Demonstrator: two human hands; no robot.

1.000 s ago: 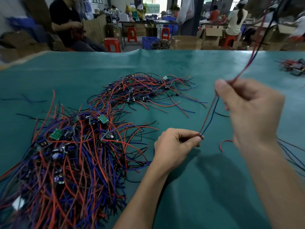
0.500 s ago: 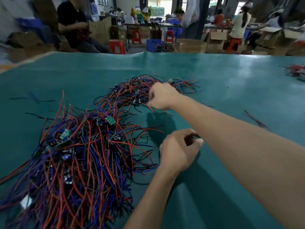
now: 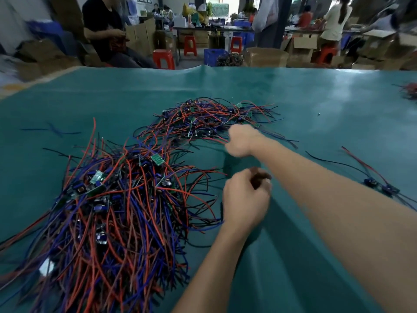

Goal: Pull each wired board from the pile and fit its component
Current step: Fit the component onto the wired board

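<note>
Forearms cross the lower right of the view over a teal mat (image 3: pixel 293 279). Nearest, the left hand (image 3: pixel 244 197) sits curled just right of the big pile (image 3: pixel 117 199), knuckles up, thumb and fingers closed around something small and dark at its top; blur hides what it is. The big pile is a tangle of red, blue and black wires with small green boards (image 3: pixel 157 159) and dark components poking out of it, touching the mat from the near left edge up to mid-frame. A white scrap (image 3: pixel 46 266) lies at its near left side.

Right of the arms, a finished board (image 3: pixel 371 182) with long red and black leads lies apart on the mat.

Farther out, the right hand (image 3: pixel 242 140) reaches to the near edge of the far pile (image 3: pixel 212 119), a smaller heap of the same wires and boards. It is motion-blurred and seen from the back, fingers bent downward into the wires; whether they grip a wire cannot be told.

At the mat's far right edge a red cluster (image 3: pixel 409 90) shows, cut off by the frame. Beyond the mat stand red stools (image 3: pixel 163 58), a blue crate (image 3: pixel 213 56), cardboard boxes (image 3: pixel 266 56) and seated people at benches. No writing or label is legible anywhere.
</note>
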